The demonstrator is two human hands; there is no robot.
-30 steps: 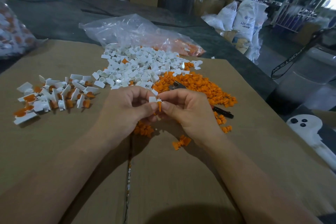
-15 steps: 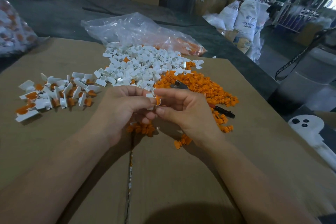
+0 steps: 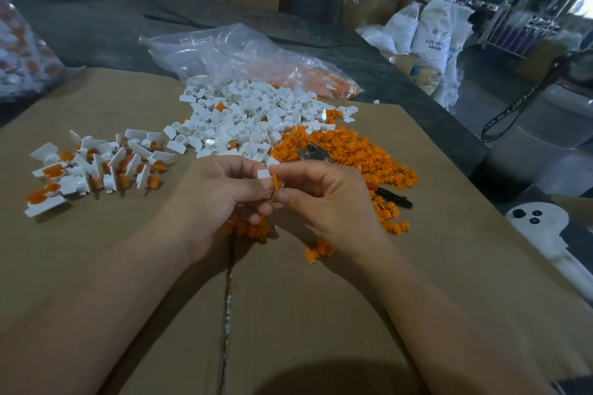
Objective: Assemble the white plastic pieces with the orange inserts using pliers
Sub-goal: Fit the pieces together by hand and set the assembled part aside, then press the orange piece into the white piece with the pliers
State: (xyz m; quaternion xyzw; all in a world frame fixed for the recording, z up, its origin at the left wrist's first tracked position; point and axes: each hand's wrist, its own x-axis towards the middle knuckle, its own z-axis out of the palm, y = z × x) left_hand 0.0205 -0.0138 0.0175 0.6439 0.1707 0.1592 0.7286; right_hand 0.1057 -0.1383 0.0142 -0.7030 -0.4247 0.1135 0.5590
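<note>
My left hand (image 3: pixel 221 199) pinches a small white plastic piece (image 3: pixel 265 175) between thumb and fingers. My right hand (image 3: pixel 327 199) holds an orange insert (image 3: pixel 276 183) against that piece, fingertips touching. Behind my hands lie a heap of loose white pieces (image 3: pixel 250 115) and a heap of orange inserts (image 3: pixel 349 151). The pliers (image 3: pixel 313 152) rest on the orange heap, their dark handles (image 3: pixel 393 197) showing to the right of my right hand. A pile of assembled white-and-orange pieces (image 3: pixel 93 170) lies at the left.
Everything sits on a cardboard sheet (image 3: pixel 321 314) with a seam down the middle. A clear plastic bag (image 3: pixel 231 54) with orange parts lies behind the heaps. A few stray orange inserts (image 3: pixel 319 250) lie below my right hand. White sacks (image 3: pixel 433 32) and boxes stand beyond the table.
The two hands have stayed together over the same spot, shifting only slightly. The orange insert now stands more upright against the white piece.
</note>
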